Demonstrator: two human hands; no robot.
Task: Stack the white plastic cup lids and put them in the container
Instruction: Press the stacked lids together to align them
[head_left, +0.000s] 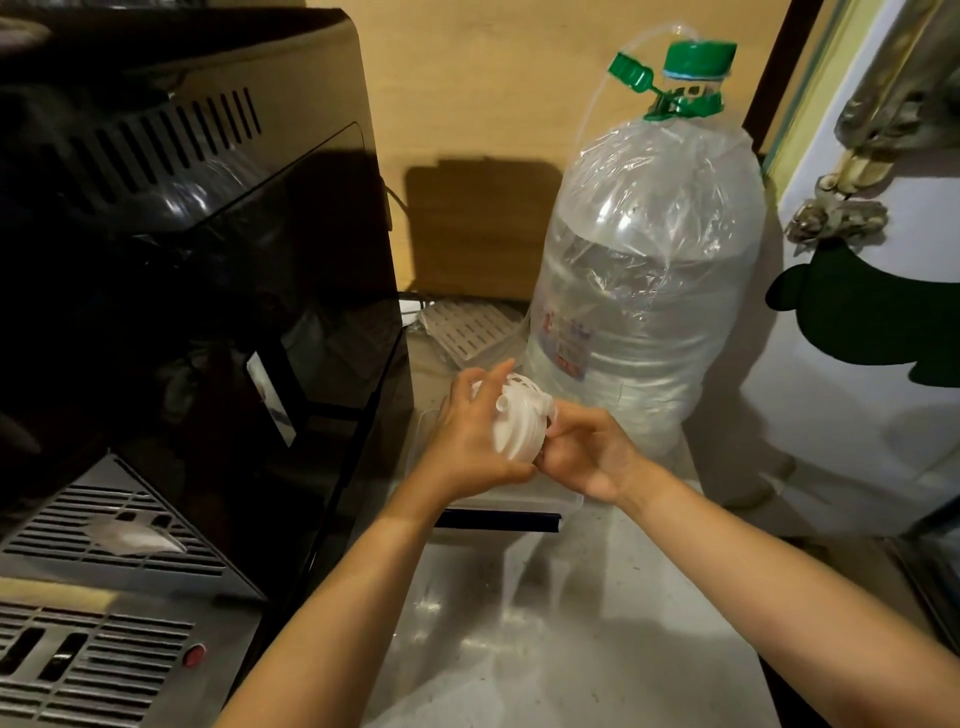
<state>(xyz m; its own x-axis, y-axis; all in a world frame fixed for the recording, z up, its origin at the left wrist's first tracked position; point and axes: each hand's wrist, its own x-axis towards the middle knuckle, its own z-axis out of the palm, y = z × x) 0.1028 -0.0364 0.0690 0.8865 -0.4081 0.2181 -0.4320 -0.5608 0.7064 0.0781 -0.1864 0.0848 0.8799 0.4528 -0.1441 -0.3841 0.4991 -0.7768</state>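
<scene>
Gripping one stack of white lids (519, 421), both hands' fingers clamp it above one clear container (545, 501).

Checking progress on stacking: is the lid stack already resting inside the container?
No, both the left hand and right hand hold the lid stack above the container.

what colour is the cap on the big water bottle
Green: the cap on the water bottle shows clearly in the head view.
</scene>
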